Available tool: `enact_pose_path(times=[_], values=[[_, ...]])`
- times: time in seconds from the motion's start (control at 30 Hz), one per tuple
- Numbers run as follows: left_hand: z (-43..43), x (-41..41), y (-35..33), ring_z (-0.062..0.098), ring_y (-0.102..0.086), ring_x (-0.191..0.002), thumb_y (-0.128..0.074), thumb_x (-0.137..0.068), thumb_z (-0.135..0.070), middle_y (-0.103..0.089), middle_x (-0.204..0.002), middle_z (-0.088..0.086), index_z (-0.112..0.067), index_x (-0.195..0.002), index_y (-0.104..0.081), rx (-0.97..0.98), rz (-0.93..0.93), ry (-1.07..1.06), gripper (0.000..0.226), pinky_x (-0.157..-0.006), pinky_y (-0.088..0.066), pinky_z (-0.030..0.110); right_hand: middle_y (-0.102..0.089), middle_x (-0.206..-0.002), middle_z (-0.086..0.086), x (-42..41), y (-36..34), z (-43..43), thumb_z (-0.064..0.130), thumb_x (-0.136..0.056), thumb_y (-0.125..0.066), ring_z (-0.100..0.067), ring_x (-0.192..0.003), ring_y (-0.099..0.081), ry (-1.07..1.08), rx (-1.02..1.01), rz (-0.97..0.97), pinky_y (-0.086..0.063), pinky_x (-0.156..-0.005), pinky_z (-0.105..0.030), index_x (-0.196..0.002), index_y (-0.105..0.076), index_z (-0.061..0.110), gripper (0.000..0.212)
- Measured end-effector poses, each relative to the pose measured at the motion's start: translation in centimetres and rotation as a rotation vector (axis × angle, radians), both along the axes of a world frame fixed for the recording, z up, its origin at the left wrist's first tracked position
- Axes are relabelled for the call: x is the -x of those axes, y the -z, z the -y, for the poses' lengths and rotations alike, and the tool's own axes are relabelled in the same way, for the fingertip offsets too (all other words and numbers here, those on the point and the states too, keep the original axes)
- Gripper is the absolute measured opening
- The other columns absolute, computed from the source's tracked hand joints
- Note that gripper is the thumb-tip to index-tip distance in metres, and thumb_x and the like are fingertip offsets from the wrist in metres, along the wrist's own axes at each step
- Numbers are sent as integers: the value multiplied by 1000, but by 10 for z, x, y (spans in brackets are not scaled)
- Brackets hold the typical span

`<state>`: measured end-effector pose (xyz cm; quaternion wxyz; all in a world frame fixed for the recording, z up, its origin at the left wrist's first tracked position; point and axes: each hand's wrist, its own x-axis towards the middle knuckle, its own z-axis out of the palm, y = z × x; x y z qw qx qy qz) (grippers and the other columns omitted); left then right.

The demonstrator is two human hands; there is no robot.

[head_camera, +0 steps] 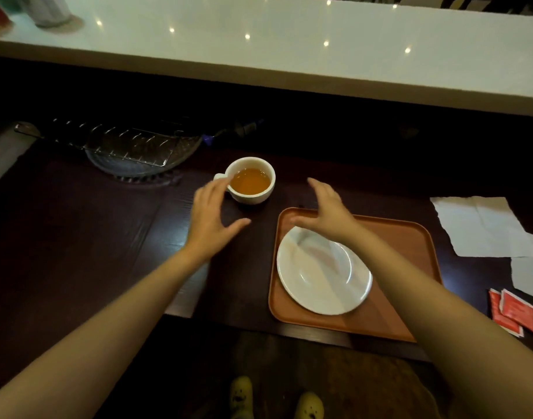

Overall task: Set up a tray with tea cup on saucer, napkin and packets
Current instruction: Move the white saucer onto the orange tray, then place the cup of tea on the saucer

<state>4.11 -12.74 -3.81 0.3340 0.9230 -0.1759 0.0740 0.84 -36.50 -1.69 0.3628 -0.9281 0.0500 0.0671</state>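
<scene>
Both hands are spread wide and hold nothing. The left hand (209, 220) has its fingertips at the handle of the tea cup (251, 180); real contact I cannot tell. The right hand (327, 210) hovers over the saucer (324, 272) on the tray (410, 237), covering its far edge.

We can read no text anywhere here. The red packets (514, 316) carry print, but it blurs beyond reading.

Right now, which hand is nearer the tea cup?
Left. The left hand has fingers at the tea cup handle; the right hand hovers apart to the cup's right, above the tray edge.
</scene>
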Motion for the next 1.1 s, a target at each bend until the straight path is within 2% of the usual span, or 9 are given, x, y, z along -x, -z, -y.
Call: enact_pose_path(times=[0.13, 0.27, 0.4, 0.47, 0.53, 0.6, 0.77, 0.97, 1.1], values=[[-30, -54, -1, 25, -21, -140, -84, -55, -38, -25, -152, 8, -18, -146, -10, -109, -152, 67, 118, -113, -19, 42, -10, -156, -9, -38, 9, -32, 34, -68, -78, -28, -143, -12, -63, -82, -45, -24, -112, -43, -146, -6, 17, 107], [-28, -94, 8, 22, -17, -142, -86, -53, -36, -22, -154, 6, -23, -146, 1, -84, -334, 216, 128, -114, -20, 37, -8, -155, -9, -60, 24, -49, 33, -65, -80, -27, -142, -13, -36, -163, -29, -23, -112, -39, -146, -2, 15, 113], [-18, -113, 19, 15, -37, -133, -86, -54, -32, -38, -145, -4, -27, -143, -18, 3, -430, 337, 113, -109, -32, 33, -13, -151, -10, -68, 35, -61, 28, -64, -82, -25, -138, -22, 10, -232, 52, -26, -104, -28, -144, -8, 14, 111], [-17, -117, 20, 4, -48, -118, -86, -52, -32, -48, -125, -21, -36, -132, -34, 47, -430, 363, 95, -96, -40, 19, -16, -149, -10, -70, 36, -64, 24, -63, -83, -23, -135, -26, 31, -262, 84, -27, -100, -25, -143, -11, 14, 108], [-16, -117, 18, -2, -48, -107, -87, -51, -32, -48, -113, -29, -39, -126, -39, 70, -409, 355, 90, -82, -36, 4, -19, -148, -10, -70, 37, -64, 23, -63, -83, -22, -133, -28, 42, -276, 105, -29, -99, -24, -142, -14, 15, 106], [-14, -116, 17, -1, -48, -106, -87, -51, -29, -49, -114, -22, -32, -127, -41, 87, -381, 355, 89, -76, -35, -1, -21, -148, -9, -69, 37, -62, 23, -63, -83, -20, -132, -29, 45, -284, 117, -29, -97, -23, -142, -16, 15, 104], [-3, -102, 11, 8, -50, -110, -88, -51, -27, -54, -123, -5, -23, -126, -43, 98, -347, 346, 87, -82, -39, 12, -18, -152, -6, -63, 33, -50, 25, -65, -82, -19, -136, -26, 18, -286, 93, -27, -98, -21, -144, -13, 17, 105], [19, -68, -8, 6, -45, -109, -88, -50, -30, -50, -121, -4, -18, -126, -42, 122, -253, 276, 90, -79, -34, 9, -13, -155, 0, -43, 14, -19, 28, -66, -80, -9, -132, -22, -53, -306, 48, -29, -100, -24, -145, -7, 27, 107], [39, -34, -17, 12, -46, -113, -87, -50, -32, -49, -128, 3, -18, -127, -41, 141, -242, 215, 91, -88, -38, 23, -21, -153, 0, -18, 2, 4, 24, -66, -81, -16, -137, -29, -75, -365, 16, -35, -110, -37, -144, -11, 29, 105]])
